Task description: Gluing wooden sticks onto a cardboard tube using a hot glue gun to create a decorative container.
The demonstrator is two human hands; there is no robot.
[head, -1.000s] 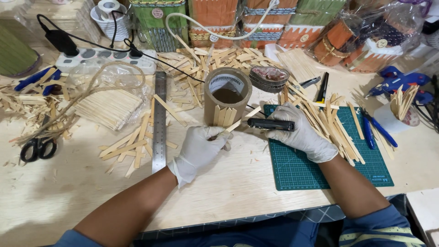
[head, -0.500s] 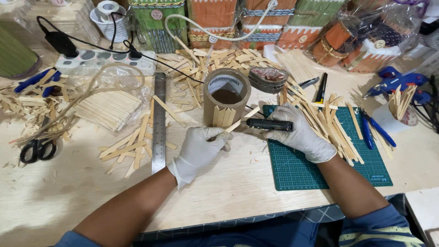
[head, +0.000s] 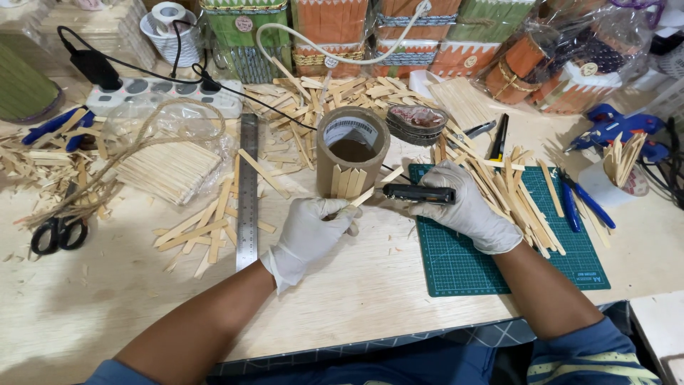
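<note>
Left hand has its grip pinched on a wooden stick leaning at the foot of the cardboard tube; right hand is wrapped around a black glue gun just right of the tube. Three sticks are already stuck on its front, and a white label sits inside its rim. Behind it are cellophane-wrapped orange and green boxes. Nothing has really moved since a second ago.
</note>
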